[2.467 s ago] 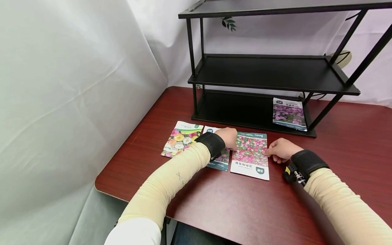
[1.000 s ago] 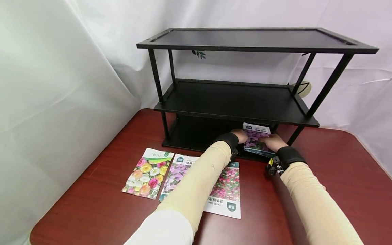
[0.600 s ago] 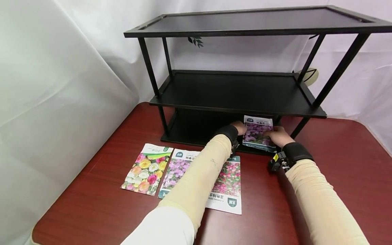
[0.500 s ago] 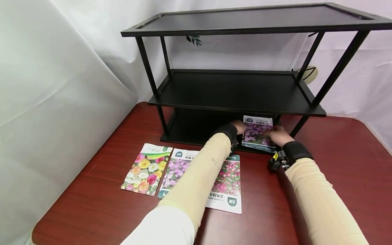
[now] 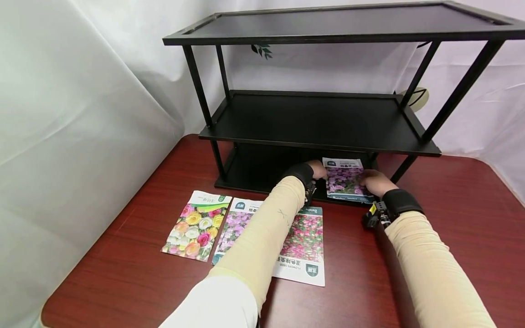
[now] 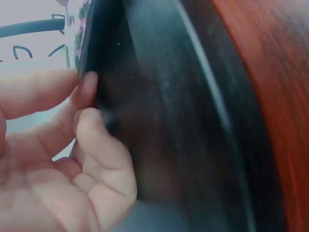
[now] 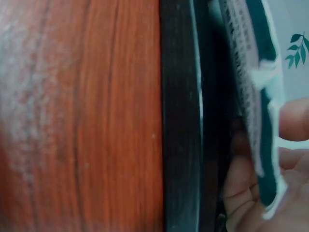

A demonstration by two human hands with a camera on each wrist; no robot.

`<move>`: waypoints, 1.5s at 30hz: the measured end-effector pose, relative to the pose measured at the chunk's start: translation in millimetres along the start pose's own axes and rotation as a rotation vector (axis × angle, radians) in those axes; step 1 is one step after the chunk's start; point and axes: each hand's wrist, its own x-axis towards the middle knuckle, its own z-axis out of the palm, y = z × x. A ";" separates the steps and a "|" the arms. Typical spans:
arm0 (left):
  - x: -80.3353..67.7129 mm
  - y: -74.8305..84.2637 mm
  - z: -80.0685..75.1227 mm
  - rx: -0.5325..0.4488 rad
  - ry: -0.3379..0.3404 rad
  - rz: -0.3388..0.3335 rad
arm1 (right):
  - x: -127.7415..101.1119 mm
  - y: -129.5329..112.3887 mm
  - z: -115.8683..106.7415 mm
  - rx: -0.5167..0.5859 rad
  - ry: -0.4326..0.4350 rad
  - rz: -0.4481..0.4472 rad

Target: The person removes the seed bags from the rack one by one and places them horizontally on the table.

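While both of my arms reach forward over the red-brown table (image 5: pixel 459 218), the black three-tier rack (image 5: pixel 328 118) stands at its far side against the white backdrop (image 5: pixel 82 100), with its bottom shelf (image 5: pixel 254 175) resting on the tabletop. On the table in front of the rack, three flat seed packets lie side by side: the packet with mixed roses (image 5: pixel 197 225) on the left, the purple-flower packet (image 5: pixel 239 223) partly under my left sleeve, and the pink-flower packet (image 5: pixel 305 246) nearest me. A fourth one, the violet seed packet (image 5: pixel 346 179), sits at the front right of the bottom shelf, right between my two hands. My left hand (image 5: pixel 317 169) holds its left edge, thumb and fingertips (image 6: pixel 87 87) pinching the rim. My right hand (image 5: pixel 374 181) grips its right edge, fingers (image 7: pixel 244 179) curled under it and the thumb on top.
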 end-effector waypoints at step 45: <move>-178.7 35.0 -81.3 -0.412 -0.003 0.276 | -30.6 -32.4 -45.4 0.188 0.135 0.028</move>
